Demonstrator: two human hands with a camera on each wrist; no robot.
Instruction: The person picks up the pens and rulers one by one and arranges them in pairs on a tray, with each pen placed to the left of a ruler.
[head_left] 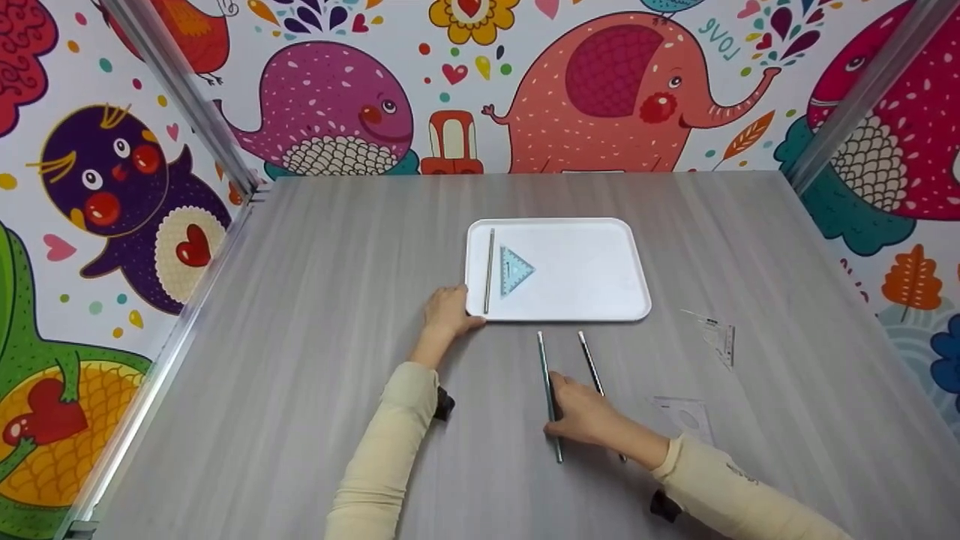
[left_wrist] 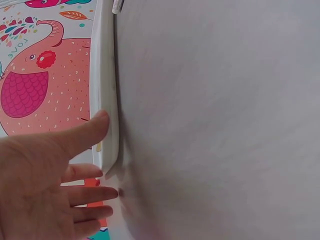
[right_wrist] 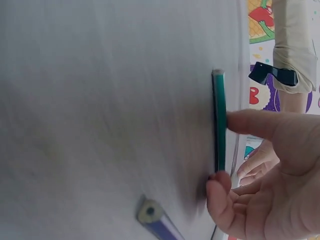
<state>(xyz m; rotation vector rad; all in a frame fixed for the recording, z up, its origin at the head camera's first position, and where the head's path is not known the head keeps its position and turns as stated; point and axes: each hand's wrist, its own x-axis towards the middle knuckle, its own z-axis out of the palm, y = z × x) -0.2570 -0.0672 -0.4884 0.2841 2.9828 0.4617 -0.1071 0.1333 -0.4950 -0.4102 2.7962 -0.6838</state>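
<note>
My left hand [head_left: 450,309] rests at the near left corner of a white tray [head_left: 592,277]. In the left wrist view its thumb presses against the tray's rim [left_wrist: 109,90], with the other fingers straight around the corner. On the tray lie a thin pencil [head_left: 490,271] along the left side and a light blue set square [head_left: 514,271]. My right hand [head_left: 589,414] pinches a green pencil [right_wrist: 220,120] between thumb and fingers, low over the table in front of the tray. A second, dark striped pencil [head_left: 589,360] lies just right of it, partly hidden under that hand.
Two clear plastic set squares lie on the grey table [head_left: 315,315] to the right: one [head_left: 724,341] beyond the tray's near right corner, the other [head_left: 691,414] close to the right forearm. A wall with cartoon animals [head_left: 615,97] stands behind the table.
</note>
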